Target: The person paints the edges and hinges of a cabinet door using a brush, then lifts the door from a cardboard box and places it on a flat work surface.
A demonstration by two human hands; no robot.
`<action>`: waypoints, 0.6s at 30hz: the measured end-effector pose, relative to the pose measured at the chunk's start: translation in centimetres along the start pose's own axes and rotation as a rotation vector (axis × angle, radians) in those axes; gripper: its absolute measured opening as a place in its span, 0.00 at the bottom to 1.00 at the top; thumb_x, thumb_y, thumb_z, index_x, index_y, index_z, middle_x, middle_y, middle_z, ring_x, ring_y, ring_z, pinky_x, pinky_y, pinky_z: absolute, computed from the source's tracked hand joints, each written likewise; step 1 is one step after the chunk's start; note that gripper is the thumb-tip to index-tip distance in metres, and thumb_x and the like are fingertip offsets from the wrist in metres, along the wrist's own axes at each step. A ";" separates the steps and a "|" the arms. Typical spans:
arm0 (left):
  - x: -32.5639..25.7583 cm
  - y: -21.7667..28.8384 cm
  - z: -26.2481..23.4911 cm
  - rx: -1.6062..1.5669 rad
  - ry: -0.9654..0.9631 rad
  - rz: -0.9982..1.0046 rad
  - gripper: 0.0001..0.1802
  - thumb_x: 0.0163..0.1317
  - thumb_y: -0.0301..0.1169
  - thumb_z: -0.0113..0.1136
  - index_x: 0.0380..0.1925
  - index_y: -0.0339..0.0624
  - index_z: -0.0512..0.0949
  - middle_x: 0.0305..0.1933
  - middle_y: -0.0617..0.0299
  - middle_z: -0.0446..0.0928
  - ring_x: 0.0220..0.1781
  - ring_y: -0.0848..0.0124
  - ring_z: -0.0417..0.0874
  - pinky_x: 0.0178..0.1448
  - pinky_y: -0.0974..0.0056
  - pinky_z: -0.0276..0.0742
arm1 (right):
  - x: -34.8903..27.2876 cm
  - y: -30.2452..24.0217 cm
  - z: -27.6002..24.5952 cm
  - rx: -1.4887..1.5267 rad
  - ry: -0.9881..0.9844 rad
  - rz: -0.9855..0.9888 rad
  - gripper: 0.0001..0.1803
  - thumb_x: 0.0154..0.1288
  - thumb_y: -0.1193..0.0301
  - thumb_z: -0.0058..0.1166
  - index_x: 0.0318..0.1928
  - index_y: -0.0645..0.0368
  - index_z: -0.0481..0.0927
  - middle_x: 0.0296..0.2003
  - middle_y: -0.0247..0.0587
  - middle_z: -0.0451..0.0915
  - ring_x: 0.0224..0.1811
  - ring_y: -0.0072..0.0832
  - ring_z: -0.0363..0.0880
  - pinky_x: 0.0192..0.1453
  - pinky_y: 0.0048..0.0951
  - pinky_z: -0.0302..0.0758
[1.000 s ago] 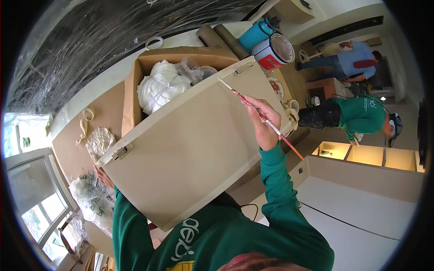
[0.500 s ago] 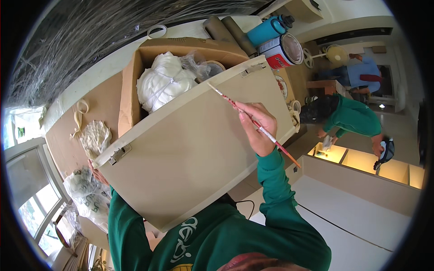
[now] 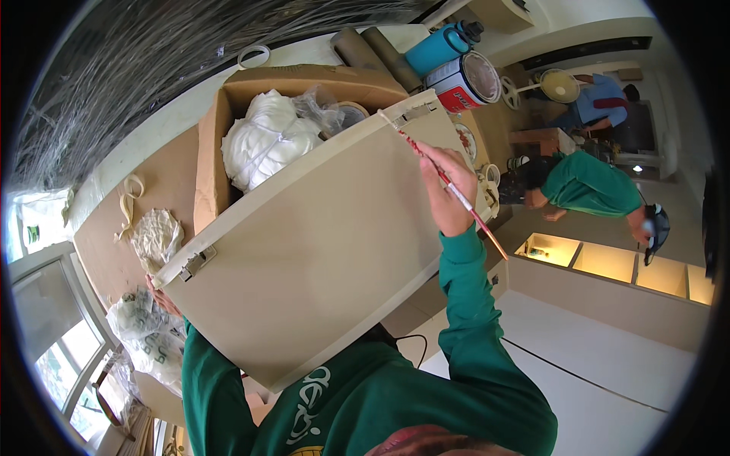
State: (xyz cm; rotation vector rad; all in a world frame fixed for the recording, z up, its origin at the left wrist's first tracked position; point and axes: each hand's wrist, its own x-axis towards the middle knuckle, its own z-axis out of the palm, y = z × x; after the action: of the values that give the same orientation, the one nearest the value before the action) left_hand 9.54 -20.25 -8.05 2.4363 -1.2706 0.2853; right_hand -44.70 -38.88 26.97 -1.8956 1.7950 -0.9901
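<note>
A beige cabinet door [image 3: 319,243] lies tilted across my lap, with metal hinges [image 3: 196,263] along its far edge. My left hand [image 3: 163,298] grips the door's left end; its fingers show only in part. In my right hand [image 3: 450,190] is a thin paintbrush [image 3: 461,196] with a red and white handle, pinched between thumb and fingers. The brush's tip touches or hovers just over the door's far edge, near the right hinge [image 3: 414,112]; which one I cannot tell.
Beyond the door stands a cardboard box [image 3: 209,167] holding a white tied bundle [image 3: 270,140]. A paint can [image 3: 464,82], a blue bottle [image 3: 441,47] and dark rolls [image 3: 365,53] are at the back right. Crumpled plastic [image 3: 157,237] lies left. A co-worker in green [image 3: 589,182] bends at right.
My right hand and the brush have moved right along the door's far edge, toward the right hinge. The co-worker in green has shifted posture. My left hand stays at the door's end.
</note>
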 end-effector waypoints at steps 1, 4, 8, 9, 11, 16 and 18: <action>0.0 0.0 0.1 0.000 -0.002 0.004 0.38 0.75 0.51 0.56 0.79 0.48 0.62 0.82 0.49 0.65 0.81 0.50 0.68 0.81 0.47 0.62 | 0.3 0.1 0.0 0.012 0.010 -0.002 0.14 0.75 0.77 0.59 0.57 0.68 0.86 0.45 0.45 0.87 0.46 0.29 0.83 0.54 0.28 0.79; 0.1 0.2 0.1 0.001 -0.001 0.002 0.38 0.75 0.51 0.56 0.79 0.48 0.62 0.82 0.49 0.65 0.81 0.50 0.68 0.81 0.47 0.62 | 0.5 0.1 -0.2 0.054 -0.108 -0.076 0.14 0.76 0.76 0.58 0.57 0.68 0.87 0.45 0.45 0.87 0.47 0.29 0.83 0.54 0.28 0.79; 0.2 0.3 0.2 0.001 -0.004 0.011 0.38 0.75 0.51 0.56 0.79 0.48 0.62 0.82 0.49 0.65 0.81 0.50 0.68 0.81 0.47 0.62 | 0.8 0.0 -0.5 0.040 -0.058 0.004 0.13 0.73 0.78 0.60 0.55 0.66 0.88 0.44 0.46 0.88 0.47 0.33 0.84 0.53 0.31 0.80; 0.2 0.4 0.3 0.002 -0.002 0.013 0.38 0.75 0.51 0.56 0.79 0.48 0.62 0.82 0.49 0.65 0.81 0.50 0.68 0.81 0.47 0.62 | 0.7 -0.1 -0.5 0.037 -0.066 0.001 0.14 0.74 0.77 0.59 0.56 0.67 0.88 0.45 0.46 0.88 0.47 0.31 0.84 0.54 0.29 0.80; 0.3 0.4 0.3 0.002 0.000 0.012 0.38 0.75 0.51 0.57 0.79 0.48 0.62 0.82 0.49 0.65 0.81 0.50 0.68 0.81 0.47 0.62 | 0.9 -0.1 -0.7 0.041 -0.101 -0.014 0.14 0.75 0.77 0.58 0.56 0.67 0.87 0.45 0.46 0.88 0.47 0.29 0.84 0.55 0.28 0.79; 0.3 0.5 0.4 0.001 -0.008 0.022 0.38 0.74 0.50 0.57 0.79 0.48 0.62 0.82 0.50 0.65 0.81 0.50 0.68 0.81 0.47 0.62 | 1.4 -0.2 -0.8 0.004 -0.027 -0.026 0.13 0.70 0.79 0.61 0.52 0.65 0.89 0.40 0.45 0.88 0.45 0.36 0.83 0.52 0.33 0.79; 0.3 0.4 0.3 0.004 -0.006 0.022 0.38 0.74 0.50 0.57 0.79 0.48 0.62 0.82 0.50 0.65 0.81 0.50 0.68 0.81 0.47 0.62 | 1.3 -0.7 -0.6 0.010 -0.097 -0.023 0.13 0.72 0.79 0.60 0.54 0.66 0.88 0.43 0.44 0.88 0.46 0.31 0.82 0.53 0.30 0.78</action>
State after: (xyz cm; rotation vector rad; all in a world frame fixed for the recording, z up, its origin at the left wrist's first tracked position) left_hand 9.39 -20.86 -8.11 2.4299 -1.3009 0.2875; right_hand -44.71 -39.90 28.18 -1.9283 1.7143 -0.8972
